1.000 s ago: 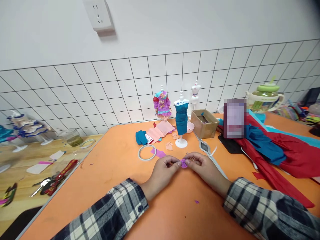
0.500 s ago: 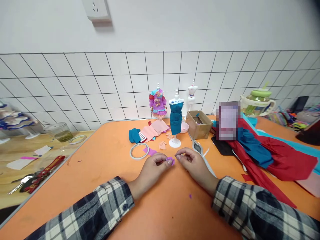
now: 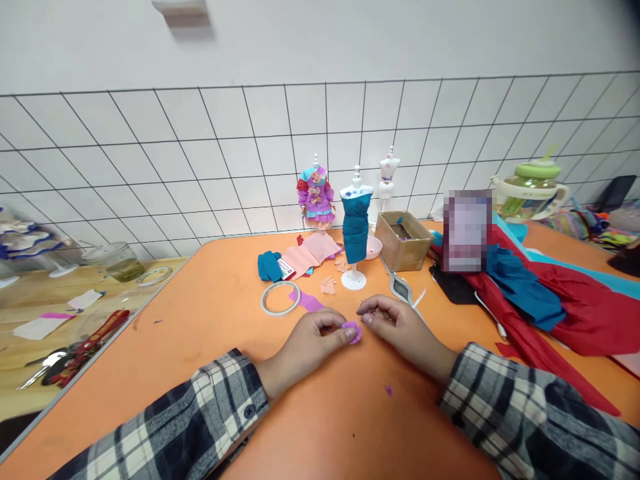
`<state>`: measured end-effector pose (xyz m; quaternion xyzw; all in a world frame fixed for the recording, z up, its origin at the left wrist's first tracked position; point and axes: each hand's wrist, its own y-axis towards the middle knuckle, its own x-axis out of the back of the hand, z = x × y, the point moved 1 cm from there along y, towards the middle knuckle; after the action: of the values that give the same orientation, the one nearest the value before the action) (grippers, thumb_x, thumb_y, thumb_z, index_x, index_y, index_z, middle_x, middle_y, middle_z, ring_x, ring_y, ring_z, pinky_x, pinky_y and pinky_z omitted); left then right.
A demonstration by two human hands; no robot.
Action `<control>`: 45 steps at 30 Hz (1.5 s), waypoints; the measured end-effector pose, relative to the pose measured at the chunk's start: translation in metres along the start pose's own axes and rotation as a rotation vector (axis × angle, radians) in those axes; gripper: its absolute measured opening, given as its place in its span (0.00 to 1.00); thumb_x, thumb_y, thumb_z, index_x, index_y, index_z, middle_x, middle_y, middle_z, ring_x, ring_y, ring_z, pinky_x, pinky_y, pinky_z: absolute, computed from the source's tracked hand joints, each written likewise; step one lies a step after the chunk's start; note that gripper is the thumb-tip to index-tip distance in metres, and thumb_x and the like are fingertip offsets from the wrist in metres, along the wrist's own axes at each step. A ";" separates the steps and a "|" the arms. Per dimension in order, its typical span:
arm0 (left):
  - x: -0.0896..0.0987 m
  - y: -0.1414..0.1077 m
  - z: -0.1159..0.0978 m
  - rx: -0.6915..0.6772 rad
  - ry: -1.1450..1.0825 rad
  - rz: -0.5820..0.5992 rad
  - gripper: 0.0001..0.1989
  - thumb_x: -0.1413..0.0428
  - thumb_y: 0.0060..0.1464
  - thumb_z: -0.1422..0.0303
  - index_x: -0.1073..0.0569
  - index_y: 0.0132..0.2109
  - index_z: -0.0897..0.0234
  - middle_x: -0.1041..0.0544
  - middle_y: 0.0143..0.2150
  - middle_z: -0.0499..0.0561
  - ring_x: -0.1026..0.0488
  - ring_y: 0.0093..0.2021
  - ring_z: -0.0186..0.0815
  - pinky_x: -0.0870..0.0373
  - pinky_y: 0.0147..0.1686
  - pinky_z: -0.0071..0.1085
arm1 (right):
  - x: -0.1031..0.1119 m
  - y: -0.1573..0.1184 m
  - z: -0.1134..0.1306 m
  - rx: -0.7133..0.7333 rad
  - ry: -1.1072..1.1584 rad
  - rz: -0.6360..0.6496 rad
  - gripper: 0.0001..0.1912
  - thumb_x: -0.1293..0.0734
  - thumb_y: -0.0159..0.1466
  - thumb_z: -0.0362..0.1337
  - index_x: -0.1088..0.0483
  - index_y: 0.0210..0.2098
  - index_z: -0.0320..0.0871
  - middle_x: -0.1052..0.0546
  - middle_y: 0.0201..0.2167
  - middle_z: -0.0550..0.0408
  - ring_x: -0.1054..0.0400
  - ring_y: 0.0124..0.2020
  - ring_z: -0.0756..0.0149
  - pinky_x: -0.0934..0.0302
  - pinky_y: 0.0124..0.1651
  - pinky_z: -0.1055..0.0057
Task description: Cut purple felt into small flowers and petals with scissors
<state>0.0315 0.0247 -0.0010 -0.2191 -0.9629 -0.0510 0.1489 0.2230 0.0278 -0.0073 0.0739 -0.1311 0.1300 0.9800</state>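
Note:
Between thumb and fingers my left hand (image 3: 316, 339) pinches a small round purple paper piece (image 3: 353, 332) above the orange table (image 3: 240, 427). My right hand (image 3: 400, 330) is just to the right of it, not touching it, with the thumb and bent fingers slightly apart and nothing visible between them. Beyond the hands stands a small white dress form wrapped in teal (image 3: 355, 227). A flat purple strip (image 3: 307, 301) and a roll of white tape (image 3: 281, 298) lie behind my left hand.
Farther back are a dressed purple form (image 3: 317, 200), a bare white form (image 3: 387, 177) and a cardboard box (image 3: 404, 243). Scissors (image 3: 401, 288), red cloth (image 3: 585, 307), a phone-like screen (image 3: 467, 230) and a green-lidded jug (image 3: 531, 190) are to the right.
The purple piece has turned so that its round face shows more. Both hands sit slightly farther right in the view, which has tilted down a little.

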 end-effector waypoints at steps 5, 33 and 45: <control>0.002 -0.002 -0.002 0.003 -0.035 -0.019 0.21 0.42 0.52 0.51 0.22 0.35 0.67 0.24 0.35 0.54 0.28 0.37 0.37 0.33 0.40 0.31 | -0.002 -0.001 0.001 -0.022 -0.037 0.087 0.11 0.36 0.59 0.44 0.28 0.32 0.42 0.27 0.28 0.56 0.37 0.28 0.67 0.44 0.32 0.70; -0.005 -0.005 0.004 -0.007 0.057 -0.049 0.16 0.39 0.51 0.56 0.24 0.34 0.67 0.24 0.33 0.51 0.29 0.35 0.35 0.33 0.35 0.28 | -0.006 -0.008 0.008 0.002 -0.107 0.028 0.10 0.36 0.58 0.43 0.30 0.30 0.41 0.30 0.26 0.57 0.38 0.29 0.68 0.44 0.31 0.72; -0.005 -0.004 0.002 -0.046 0.024 -0.007 0.17 0.38 0.51 0.58 0.21 0.44 0.63 0.22 0.45 0.55 0.27 0.47 0.43 0.32 0.48 0.34 | -0.005 -0.007 -0.001 -0.005 -0.112 -0.024 0.12 0.33 0.59 0.45 0.30 0.29 0.41 0.31 0.24 0.58 0.40 0.26 0.69 0.44 0.29 0.73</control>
<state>0.0334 0.0190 -0.0044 -0.2183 -0.9604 -0.0765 0.1551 0.2206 0.0206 -0.0098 0.0803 -0.1854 0.1135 0.9728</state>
